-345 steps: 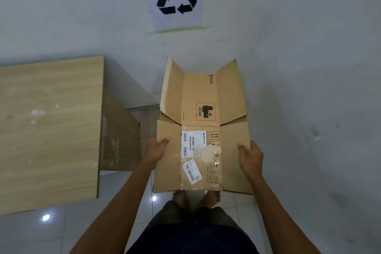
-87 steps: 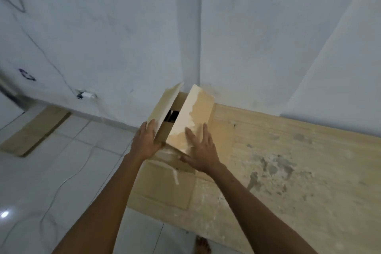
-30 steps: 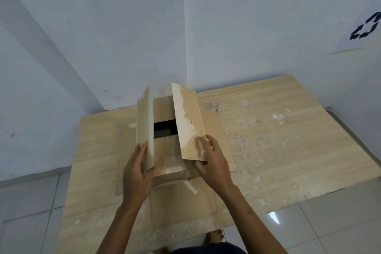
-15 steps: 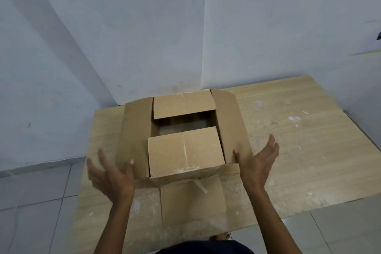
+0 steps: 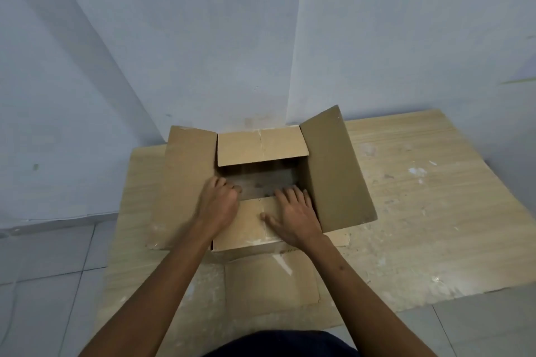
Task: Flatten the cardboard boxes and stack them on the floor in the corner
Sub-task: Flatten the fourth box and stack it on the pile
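Observation:
An open brown cardboard box (image 5: 333, 171) stands on a pale wooden table (image 5: 435, 211) in the room's corner, with its four top flaps spread outward. My left hand (image 5: 219, 206) rests on the near flap, its fingers curled over the flap's far edge into the opening. On the same flap, to the right, my right hand (image 5: 295, 217) lies flat with fingers straight and spread. The inside of the box is dark and partly hidden.
A flat cardboard panel (image 5: 269, 284) lies on the table in front of the box. Two white walls meet right behind it (image 5: 290, 66). Grey floor tiles (image 5: 43, 284) show to the left and at the lower right.
Half a second ago both hands were raised apart beside the box; now they have come down onto its near flap. The right side flap has lifted.

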